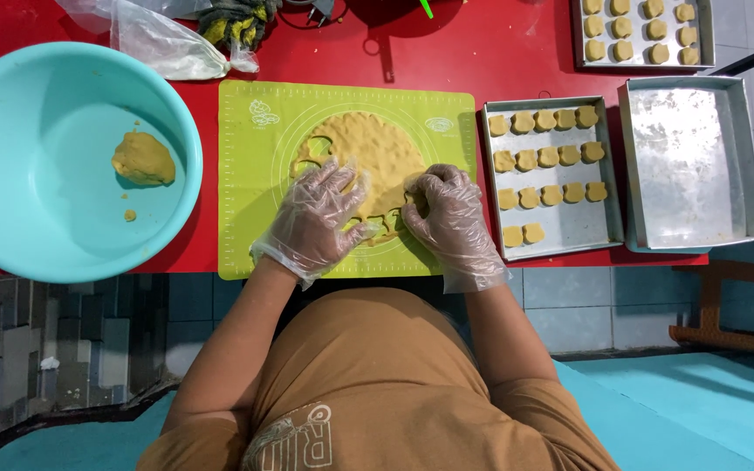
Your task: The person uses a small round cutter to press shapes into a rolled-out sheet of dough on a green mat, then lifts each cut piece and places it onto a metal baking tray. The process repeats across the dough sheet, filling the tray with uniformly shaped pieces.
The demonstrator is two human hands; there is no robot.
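Observation:
A sheet of yellow-brown dough (375, 157) lies rolled flat on a green baking mat (255, 192), with cut-out gaps along its left and near edges. My left hand (318, 218), in a clear plastic glove, rests flat with spread fingers on the dough's near left part. My right hand (448, 214), also gloved, has its fingers curled down on the dough's near right edge; a cutter may be under it, but it is hidden.
A turquoise bowl (10, 131) at the left holds a lump of dough (143, 159). Right of the mat, a metal tray (569, 228) carries rows of cut cookies. An unfilled tray (689, 166) sits farther right, a full tray (639, 35) behind. Plastic bag (163, 39) at back.

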